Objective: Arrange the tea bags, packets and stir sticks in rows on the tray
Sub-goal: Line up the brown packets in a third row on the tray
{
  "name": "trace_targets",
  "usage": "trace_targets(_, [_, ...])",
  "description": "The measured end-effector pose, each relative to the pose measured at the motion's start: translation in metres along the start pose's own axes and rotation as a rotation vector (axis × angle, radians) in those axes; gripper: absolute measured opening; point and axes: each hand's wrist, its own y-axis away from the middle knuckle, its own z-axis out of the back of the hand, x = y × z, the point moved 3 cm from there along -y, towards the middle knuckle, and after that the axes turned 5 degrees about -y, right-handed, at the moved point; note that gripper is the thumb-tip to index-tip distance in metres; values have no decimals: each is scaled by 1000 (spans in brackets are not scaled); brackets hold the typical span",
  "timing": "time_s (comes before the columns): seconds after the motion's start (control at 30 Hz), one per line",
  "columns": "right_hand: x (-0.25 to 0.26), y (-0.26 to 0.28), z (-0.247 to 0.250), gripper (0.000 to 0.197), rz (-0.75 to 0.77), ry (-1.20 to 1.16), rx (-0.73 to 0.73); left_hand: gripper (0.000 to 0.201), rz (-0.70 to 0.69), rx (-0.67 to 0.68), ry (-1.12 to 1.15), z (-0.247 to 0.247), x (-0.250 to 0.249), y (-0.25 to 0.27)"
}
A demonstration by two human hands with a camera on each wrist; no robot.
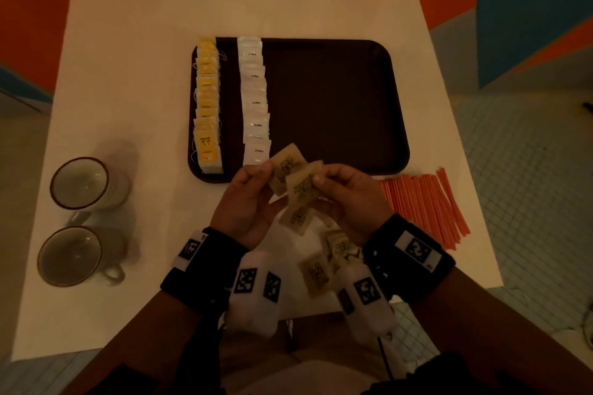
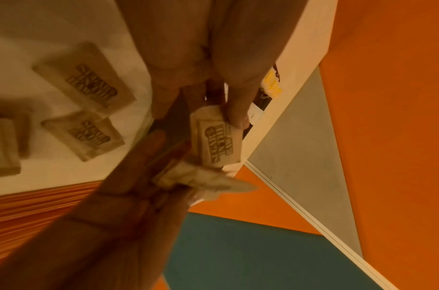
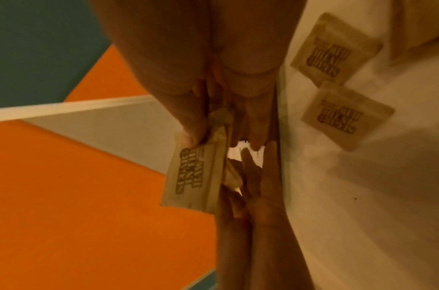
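Note:
Both hands are raised over the near edge of the dark brown tray (image 1: pixel 330 106). My left hand (image 1: pixel 265 175) pinches a brown sugar packet (image 1: pixel 286 166) (image 2: pixel 219 143). My right hand (image 1: pixel 321 182) pinches another brown packet (image 1: pixel 301 185) (image 3: pixel 196 174) that overlaps the first. A third packet (image 1: pixel 296 218) hangs between the palms. A row of yellow tea bags (image 1: pixel 207 106) lies along the tray's left edge. Beside that row lies a row of white coffee packets (image 1: pixel 255 99). Loose brown packets (image 1: pixel 317 272) (image 2: pixel 84 76) (image 3: pixel 347 115) lie on the table under my wrists.
A bundle of orange stir sticks (image 1: pixel 423 205) lies on the white table (image 1: pixel 144 42) to the right of the tray's near corner. Two mugs (image 1: pixel 80 183) (image 1: pixel 70 255) stand at the left. The tray's middle and right are bare.

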Motion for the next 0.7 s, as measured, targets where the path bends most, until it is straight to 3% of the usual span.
trace_targets(0.1, [1,-4,-6,8,84,68,-4,14,47,48,-188,-4,1,10])
trace_targets(0.23, [17,-4,-9,15,186,463,164,41,223,203,-173,0,5,23])
trace_targets(0.33, [23,-1,-18,19,133,731,362,55,408,305,-43,-1,7,27])
trace_targets(0.43, [19,3,-31,19,61,965,500,54,491,349,-68,-12,10,25])
trace_targets(0.53, [23,1,-33,19,217,1047,401,49,415,278,-105,-16,8,20])
trace_targets(0.63, [30,-1,-16,13,285,783,179,48,285,220,-104,-11,3,14])
trace_targets(0.7, [31,0,-7,16,254,621,123,51,265,187,-109,-9,2,12])
